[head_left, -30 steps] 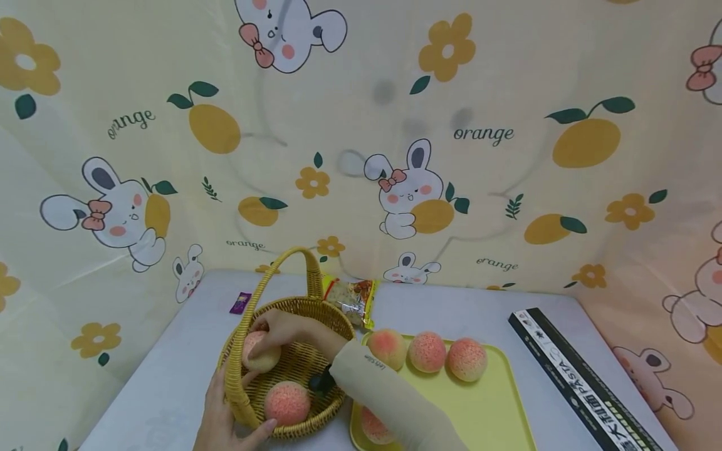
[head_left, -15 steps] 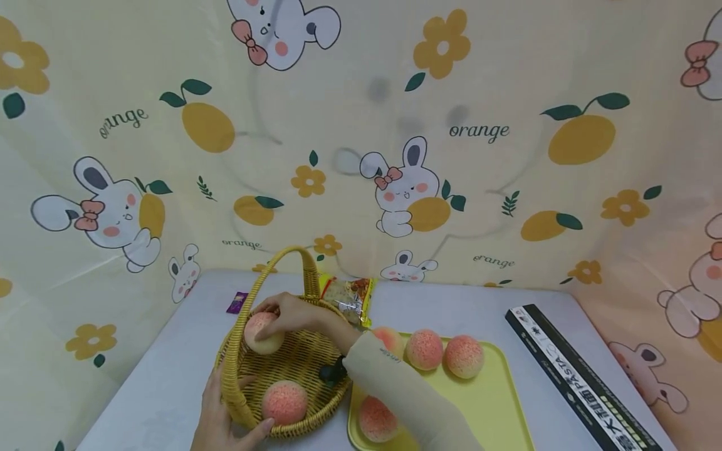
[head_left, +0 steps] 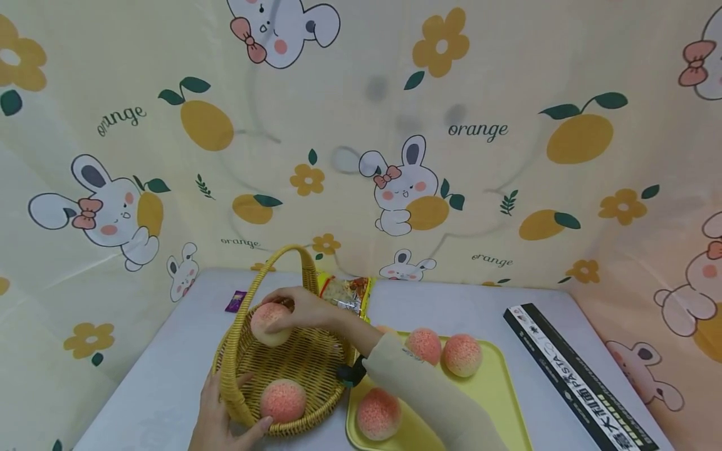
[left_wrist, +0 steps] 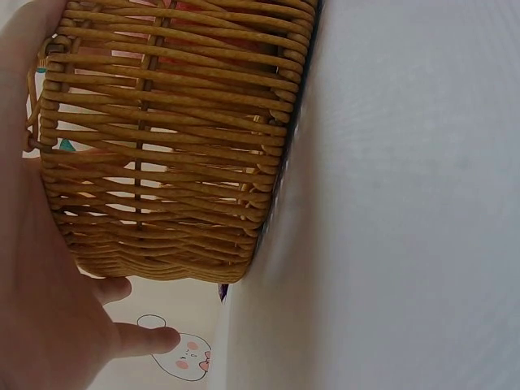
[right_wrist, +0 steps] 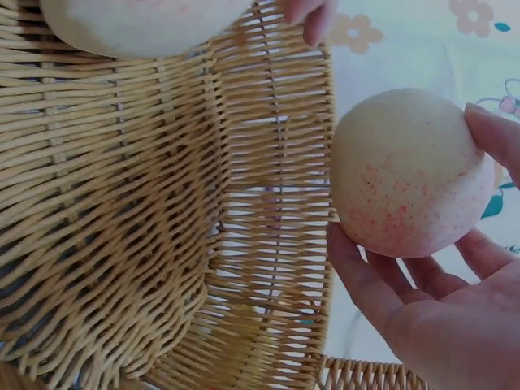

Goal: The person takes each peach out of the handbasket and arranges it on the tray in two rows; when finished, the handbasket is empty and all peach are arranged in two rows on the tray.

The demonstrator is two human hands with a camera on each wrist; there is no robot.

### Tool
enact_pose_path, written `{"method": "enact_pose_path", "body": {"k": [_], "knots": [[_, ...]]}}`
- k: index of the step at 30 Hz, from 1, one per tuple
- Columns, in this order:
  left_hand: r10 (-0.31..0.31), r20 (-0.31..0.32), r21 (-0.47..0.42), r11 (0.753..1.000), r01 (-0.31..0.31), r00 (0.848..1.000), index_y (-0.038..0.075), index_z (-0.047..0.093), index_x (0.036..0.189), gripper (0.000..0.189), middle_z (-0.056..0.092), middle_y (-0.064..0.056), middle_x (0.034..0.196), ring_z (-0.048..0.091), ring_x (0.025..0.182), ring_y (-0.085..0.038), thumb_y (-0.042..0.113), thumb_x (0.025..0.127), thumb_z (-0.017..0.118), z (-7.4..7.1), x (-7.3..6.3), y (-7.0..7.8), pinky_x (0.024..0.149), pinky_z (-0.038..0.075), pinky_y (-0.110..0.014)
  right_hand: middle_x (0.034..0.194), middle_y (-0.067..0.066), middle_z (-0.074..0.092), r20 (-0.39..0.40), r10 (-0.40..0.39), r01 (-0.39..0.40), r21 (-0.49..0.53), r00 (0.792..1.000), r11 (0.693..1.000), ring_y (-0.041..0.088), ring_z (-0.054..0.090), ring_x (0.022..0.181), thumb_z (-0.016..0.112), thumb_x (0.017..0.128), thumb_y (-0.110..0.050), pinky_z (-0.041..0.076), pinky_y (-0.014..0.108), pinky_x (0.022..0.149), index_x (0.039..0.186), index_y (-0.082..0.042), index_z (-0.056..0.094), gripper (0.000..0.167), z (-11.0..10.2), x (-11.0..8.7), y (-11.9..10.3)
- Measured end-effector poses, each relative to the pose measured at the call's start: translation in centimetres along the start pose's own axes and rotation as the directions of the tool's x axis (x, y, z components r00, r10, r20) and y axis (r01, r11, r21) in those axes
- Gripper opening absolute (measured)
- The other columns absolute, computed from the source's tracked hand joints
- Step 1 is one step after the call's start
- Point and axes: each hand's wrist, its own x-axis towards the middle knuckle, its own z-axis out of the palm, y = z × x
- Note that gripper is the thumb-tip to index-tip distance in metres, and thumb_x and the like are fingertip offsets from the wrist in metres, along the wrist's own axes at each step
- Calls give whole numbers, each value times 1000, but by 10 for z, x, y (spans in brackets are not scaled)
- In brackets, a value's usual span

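Observation:
My right hand (head_left: 304, 307) pinches a pink and cream peach (head_left: 269, 329) between thumb and fingers, over the back left of a yellow wicker basket (head_left: 232, 376). In the right wrist view this peach (right_wrist: 410, 175) is raised at the basket's rim, with the fingertips cupped round it. A second peach (head_left: 283, 401) lies inside the basket near its front. My left hand (head_left: 217, 419) grips the basket's near left rim, thumb at the front and fingertips showing inside. From the left wrist view, that hand (left_wrist: 41, 284) lies along the woven side (left_wrist: 162, 138).
Right of the basket is a yellow tray (head_left: 502, 401) with several peaches (head_left: 462, 355), one mostly hidden by the right sleeve (head_left: 434, 394). A shiny snack packet (head_left: 350, 294) stands behind, a small purple packet (head_left: 235, 301) at back left, a long black pasta box (head_left: 578, 376) at right.
My right hand has lifted its peach up and slightly right from the basket's left inside. The right forearm shifted right over the tray. My left hand keeps its grip on the basket.

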Motion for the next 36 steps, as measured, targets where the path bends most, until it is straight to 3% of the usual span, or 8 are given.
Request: {"method": "enact_pose_path", "body": {"k": [8,18,29,36], "knots": [[-24,10,13,1000,24,1000,7,60,130,71,32,-21,148,24,135,-51,36,71,88,-1,-1,3,88,29,-78,123,-4,60,-32,-2,2,-17,999,1000,6,56,107,79,86,-17,51,25,86,138,-7,57,57,-3,-17,3],[-54,23,26,998,54,998,8,59,131,73,31,-21,149,23,136,-50,38,71,88,0,-1,5,89,31,-77,124,-4,59,-134,23,-23,-2,991,1000,9,54,110,82,84,-18,52,27,83,136,-12,60,57,-14,-46,3],[-82,35,29,996,81,996,7,58,131,73,27,-22,150,20,136,-52,38,72,87,-1,-1,6,89,29,-78,132,3,56,-185,32,-18,77,982,997,19,58,112,81,82,-13,54,35,86,136,-10,58,58,-29,-99,7],[-84,33,35,996,83,996,9,58,132,74,27,-20,151,20,137,-50,39,71,88,-2,-1,6,87,32,-77,135,8,56,-248,-8,20,48,969,999,20,56,116,80,83,-13,53,35,87,137,-10,58,59,-38,-139,8]]}}
